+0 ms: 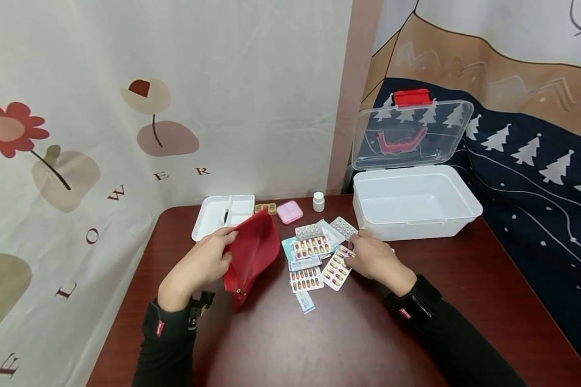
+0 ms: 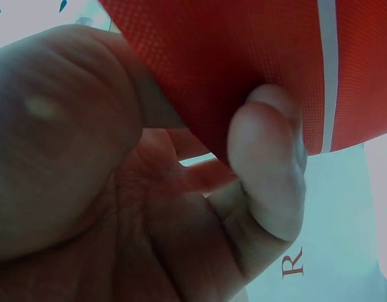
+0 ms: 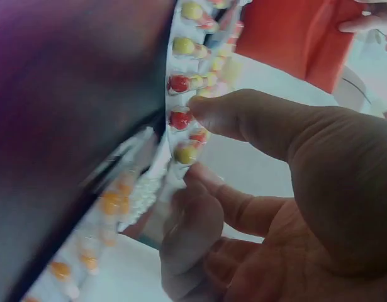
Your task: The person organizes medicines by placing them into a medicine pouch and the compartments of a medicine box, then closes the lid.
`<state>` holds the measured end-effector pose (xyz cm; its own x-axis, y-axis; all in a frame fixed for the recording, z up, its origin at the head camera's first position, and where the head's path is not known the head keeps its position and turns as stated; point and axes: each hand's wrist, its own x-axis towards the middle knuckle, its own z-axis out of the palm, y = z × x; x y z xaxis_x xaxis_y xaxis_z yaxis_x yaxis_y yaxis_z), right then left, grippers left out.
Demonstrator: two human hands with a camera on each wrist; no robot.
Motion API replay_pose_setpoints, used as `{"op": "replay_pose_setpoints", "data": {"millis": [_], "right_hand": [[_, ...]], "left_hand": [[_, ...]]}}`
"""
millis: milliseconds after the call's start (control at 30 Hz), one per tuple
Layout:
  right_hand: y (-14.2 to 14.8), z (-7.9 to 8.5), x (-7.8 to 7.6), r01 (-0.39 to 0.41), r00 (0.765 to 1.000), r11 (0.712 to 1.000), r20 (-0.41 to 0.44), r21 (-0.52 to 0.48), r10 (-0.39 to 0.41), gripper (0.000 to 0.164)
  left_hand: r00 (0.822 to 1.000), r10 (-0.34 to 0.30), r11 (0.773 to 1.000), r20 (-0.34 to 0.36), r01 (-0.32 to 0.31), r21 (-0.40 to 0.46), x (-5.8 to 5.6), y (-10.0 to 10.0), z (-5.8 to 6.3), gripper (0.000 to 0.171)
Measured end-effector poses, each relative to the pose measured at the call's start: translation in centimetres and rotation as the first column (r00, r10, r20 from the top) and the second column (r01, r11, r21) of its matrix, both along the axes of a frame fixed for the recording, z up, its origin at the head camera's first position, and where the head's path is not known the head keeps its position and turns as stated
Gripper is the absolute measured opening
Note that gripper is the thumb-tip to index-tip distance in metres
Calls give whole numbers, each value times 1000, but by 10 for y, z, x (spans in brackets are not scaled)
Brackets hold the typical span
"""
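Observation:
My left hand [image 1: 200,264] grips the edge of a red zip pouch [image 1: 255,248] and holds it upright over the left of the table. In the left wrist view, fingers curl round the pouch's red fabric [image 2: 199,56]. My right hand [image 1: 376,259] pinches a blister pack of red and yellow capsules [image 1: 336,270] by its right edge. The right wrist view has the thumb on the capsule pack [image 3: 182,119] and a fingertip at its lower end. Beside it lie more blister packs [image 1: 311,247] and a white-and-blue sachet [image 1: 305,302], partly overlapping.
A white box [image 1: 406,231] with its clear lid raised stands at the back right. Along the back are a white divided tray [image 1: 208,217], a small yellowish case [image 1: 271,208], a pink case [image 1: 289,212] and a white bottle [image 1: 318,202]. Curtains hang behind the brown table [image 1: 339,344].

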<state>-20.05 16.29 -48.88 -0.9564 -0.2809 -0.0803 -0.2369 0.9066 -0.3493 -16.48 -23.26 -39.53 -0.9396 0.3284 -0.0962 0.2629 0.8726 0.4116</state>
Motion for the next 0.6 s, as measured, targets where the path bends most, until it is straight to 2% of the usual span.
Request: {"op": "replay_pose_setpoints", "data": {"millis": [100,200,300,400,500,600], "right_hand": [[1,10,2,-17,999,997,39,-79,20,19],[2,16,1,-52,995,980,72,-190,67,15],[1,21,1,-71,990,947,92,-313,105,13],[-3,29,0,-77,988,900,89,-428,127,20],[-14,39,-1,-77,990,864,64,-498,125,29],[-30,49,-4,-62,992,836,58,-546,111,29]], "left_hand": [[1000,-1,1000,-2,1,-1,0,1,-1,53],[1000,-1,1000,-1,1,-1,0,0,0,53],[1000,-2,1000,-2,2,0,1,0,0,53],[1000,-7,1000,-7,7,2,1,0,0,53],[1000,-9,1000,-8,9,5,1,0,0,54],[1000,-8,1000,-7,8,4,1,0,1,54]]}}
